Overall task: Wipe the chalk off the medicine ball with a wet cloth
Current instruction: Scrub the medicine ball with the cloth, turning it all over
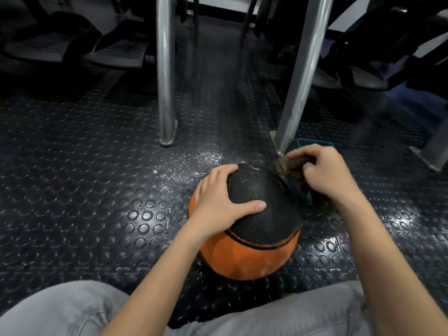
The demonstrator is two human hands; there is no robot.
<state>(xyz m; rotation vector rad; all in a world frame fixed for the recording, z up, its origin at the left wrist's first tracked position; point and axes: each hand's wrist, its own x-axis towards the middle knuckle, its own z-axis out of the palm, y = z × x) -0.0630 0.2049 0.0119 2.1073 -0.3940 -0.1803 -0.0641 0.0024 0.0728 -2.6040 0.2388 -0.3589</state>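
In the head view, the orange-and-black medicine ball (244,229) sits on the dark studded rubber floor (72,185), just ahead of the person's knees in grey trousers (60,311). The left hand (218,202) lies spread over the ball's black top at about 10 o'clock, fingers apart and fairly straight, the thumb reaching toward the ball's middle. The right hand (324,173) is at the ball's 2 o'clock edge, its fingers curled tightly round a bunched brownish cloth (291,169) that touches the ball's rim there. The hands are apart, one on either side of the ball's top. A dusting of white chalk (194,161) speckles the floor at the ball's 11 o'clock, and faint pale marks show low on the orange part. Behind the right hand a blue-green edge (315,142) peeks out; what it is cannot be told. Two metal legs (166,69) stand on the floor toward 12 and 1 o'clock.
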